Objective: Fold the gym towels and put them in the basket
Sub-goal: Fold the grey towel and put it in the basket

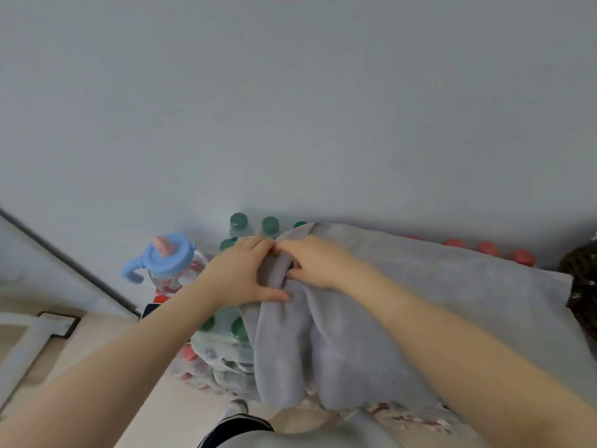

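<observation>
A grey towel (371,305) lies draped over shrink-wrapped packs of bottles, spreading rightward from the hands. The left hand (240,274) and right hand (318,261) meet at its upper left corner, each pinching a fold of the cloth. Green-capped bottles (238,220) stand just beyond and below the left hand; red-capped bottles (487,248) line the far edge, right of the right hand. A blue-lidded sippy cup (166,258) sits left of the left hand. A pale wall (290,108) rises behind; light flooring (97,337) lies below.
</observation>
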